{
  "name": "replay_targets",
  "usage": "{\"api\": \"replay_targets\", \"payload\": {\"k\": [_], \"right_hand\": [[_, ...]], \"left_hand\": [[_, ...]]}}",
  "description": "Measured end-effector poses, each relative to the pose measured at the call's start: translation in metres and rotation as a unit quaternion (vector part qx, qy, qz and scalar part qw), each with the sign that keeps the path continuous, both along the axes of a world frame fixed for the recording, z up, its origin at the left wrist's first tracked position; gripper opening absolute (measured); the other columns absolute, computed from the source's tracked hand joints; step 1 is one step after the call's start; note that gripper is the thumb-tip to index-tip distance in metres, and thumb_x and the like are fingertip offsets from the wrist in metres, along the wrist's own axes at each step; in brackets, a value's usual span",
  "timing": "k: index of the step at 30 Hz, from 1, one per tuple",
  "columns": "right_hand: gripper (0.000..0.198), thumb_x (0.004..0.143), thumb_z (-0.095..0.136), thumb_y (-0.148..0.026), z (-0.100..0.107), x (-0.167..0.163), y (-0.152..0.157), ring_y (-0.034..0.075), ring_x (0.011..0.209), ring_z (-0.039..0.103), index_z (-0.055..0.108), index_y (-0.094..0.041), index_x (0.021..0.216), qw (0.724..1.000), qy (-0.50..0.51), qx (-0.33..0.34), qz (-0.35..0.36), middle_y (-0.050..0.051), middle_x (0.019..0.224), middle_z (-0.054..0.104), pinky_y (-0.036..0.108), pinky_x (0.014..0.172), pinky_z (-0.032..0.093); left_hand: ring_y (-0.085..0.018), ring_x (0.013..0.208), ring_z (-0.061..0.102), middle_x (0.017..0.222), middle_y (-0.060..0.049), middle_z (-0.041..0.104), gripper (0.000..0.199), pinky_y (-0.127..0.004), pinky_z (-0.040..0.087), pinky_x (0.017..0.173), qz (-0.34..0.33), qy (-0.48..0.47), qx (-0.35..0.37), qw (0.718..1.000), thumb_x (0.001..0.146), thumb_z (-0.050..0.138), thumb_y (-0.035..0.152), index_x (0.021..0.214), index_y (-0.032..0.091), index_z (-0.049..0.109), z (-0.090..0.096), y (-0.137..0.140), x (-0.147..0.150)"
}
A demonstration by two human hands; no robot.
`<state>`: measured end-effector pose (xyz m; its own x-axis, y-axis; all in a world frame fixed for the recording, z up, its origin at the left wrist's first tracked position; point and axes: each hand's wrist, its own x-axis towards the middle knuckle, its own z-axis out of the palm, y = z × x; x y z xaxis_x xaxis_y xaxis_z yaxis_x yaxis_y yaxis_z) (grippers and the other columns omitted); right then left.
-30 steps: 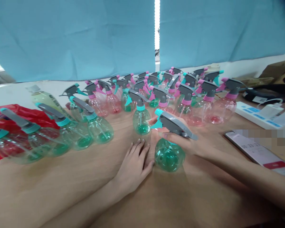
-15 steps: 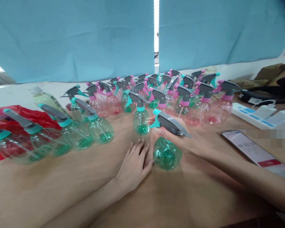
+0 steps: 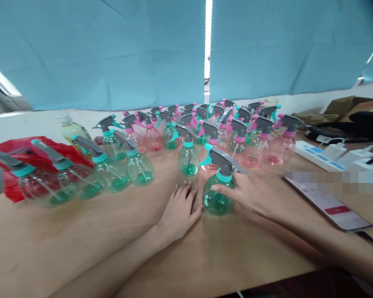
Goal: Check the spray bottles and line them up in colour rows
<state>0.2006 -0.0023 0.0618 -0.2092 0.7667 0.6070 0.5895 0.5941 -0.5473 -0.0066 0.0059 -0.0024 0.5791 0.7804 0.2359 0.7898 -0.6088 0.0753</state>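
A green spray bottle with a grey and turquoise trigger head stands upright on the wooden table. Around its right side is my right hand, thumb pressed on the front of the body and the other fingers hidden behind it. My left hand lies palm down on the wood just left of that bottle, fingers stretched out and holding nothing. Just beyond my left fingertips stands another green spray bottle. Clear green spray bottles form a row to the left.
Several pink spray bottles, mixed with green ones, crowd the back. At right lie a phone, a white power strip and black headphones. A red plastic bag and a pale bottle sit at left.
My right hand has moved from the trigger head down to the bottle's body. The bottle's head has swung more upright. My left hand stays flat, and the view has shifted slightly.
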Motion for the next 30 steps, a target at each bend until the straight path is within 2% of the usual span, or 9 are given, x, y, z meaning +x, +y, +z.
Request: {"api": "replay_targets", "payload": {"k": [3, 6, 9, 13, 18, 22, 25, 30], "right_hand": [[0.04, 0.079, 0.064, -0.053, 0.009, 0.007, -0.015, 0.03, 0.082, 0.069, 0.061, -0.021, 0.103, 0.996, -0.088, 0.016, -0.019, 0.011, 0.091, 0.072, 0.042, 0.066, 0.055], [0.043, 0.077, 0.063, -0.058, 0.008, 0.011, -0.026, 0.032, 0.08, 0.067, 0.061, -0.02, 0.098, 0.984, -0.157, 0.038, -0.08, 0.013, 0.089, 0.069, 0.046, 0.065, 0.055], [0.046, 0.079, 0.059, -0.063, -0.004, 0.01, -0.029, 0.03, 0.079, 0.066, 0.059, -0.019, 0.094, 0.978, -0.16, 0.044, -0.127, 0.012, 0.085, 0.066, 0.046, 0.065, 0.055], [0.057, 0.077, 0.058, -0.067, -0.023, 0.003, -0.025, 0.029, 0.082, 0.064, 0.056, -0.016, 0.103, 0.976, -0.152, 0.051, -0.147, 0.012, 0.09, 0.062, 0.046, 0.069, 0.055], [0.061, 0.077, 0.06, -0.065, -0.039, -0.017, -0.008, 0.028, 0.099, 0.06, 0.049, -0.018, 0.115, 0.99, -0.092, 0.038, -0.095, 0.013, 0.107, 0.056, 0.048, 0.084, 0.052], [0.063, 0.079, 0.058, -0.064, -0.042, -0.049, 0.011, 0.031, 0.113, 0.054, 0.046, -0.018, 0.121, 0.996, -0.073, 0.032, -0.042, 0.014, 0.118, 0.053, 0.052, 0.094, 0.047], [0.066, 0.08, 0.056, -0.064, -0.039, -0.077, 0.026, 0.032, 0.115, 0.054, 0.045, -0.017, 0.124, 0.997, -0.061, 0.038, -0.025, 0.017, 0.12, 0.055, 0.054, 0.096, 0.046], [0.072, 0.08, 0.06, -0.06, -0.033, -0.111, 0.048, 0.034, 0.118, 0.055, 0.043, -0.011, 0.129, 0.998, -0.049, 0.035, -0.023, 0.021, 0.12, 0.058, 0.051, 0.099, 0.045]], "left_hand": [[-0.033, 0.13, 0.045, 0.137, -0.018, 0.052, 0.044, -0.051, 0.035, 0.106, 0.003, -0.002, 0.006, 1.0, 0.096, 0.049, 0.035, 0.132, 0.01, 0.05, 0.001, -0.001, 0.001], [-0.032, 0.13, 0.045, 0.137, -0.019, 0.052, 0.044, -0.049, 0.036, 0.106, 0.004, 0.002, 0.003, 1.0, 0.096, 0.049, 0.035, 0.131, 0.009, 0.051, 0.003, -0.002, 0.001], [-0.032, 0.131, 0.045, 0.138, -0.019, 0.052, 0.046, -0.048, 0.035, 0.107, -0.001, 0.002, -0.001, 1.0, 0.096, 0.049, 0.036, 0.133, 0.008, 0.05, 0.004, -0.006, -0.003], [-0.031, 0.133, 0.043, 0.141, -0.018, 0.05, 0.047, -0.047, 0.032, 0.11, -0.003, 0.007, -0.002, 1.0, 0.096, 0.048, 0.037, 0.133, 0.008, 0.049, 0.002, -0.014, -0.02], [-0.029, 0.132, 0.044, 0.14, -0.016, 0.051, 0.046, -0.047, 0.034, 0.109, 0.029, -0.015, 0.023, 0.999, 0.098, 0.041, 0.041, 0.134, 0.011, 0.049, -0.003, -0.022, -0.06], [-0.029, 0.133, 0.044, 0.141, -0.015, 0.051, 0.045, -0.045, 0.035, 0.108, 0.067, -0.019, 0.036, 0.997, 0.098, 0.04, 0.04, 0.133, 0.013, 0.05, -0.006, -0.025, -0.088], [-0.029, 0.132, 0.045, 0.14, -0.014, 0.051, 0.045, -0.045, 0.037, 0.107, 0.085, -0.024, 0.039, 0.995, 0.098, 0.041, 0.04, 0.132, 0.013, 0.05, -0.005, -0.028, -0.098], [-0.031, 0.13, 0.045, 0.138, -0.017, 0.052, 0.043, -0.048, 0.039, 0.105, 0.09, -0.022, 0.039, 0.995, 0.096, 0.045, 0.038, 0.129, 0.012, 0.052, -0.002, -0.031, -0.098]]}}
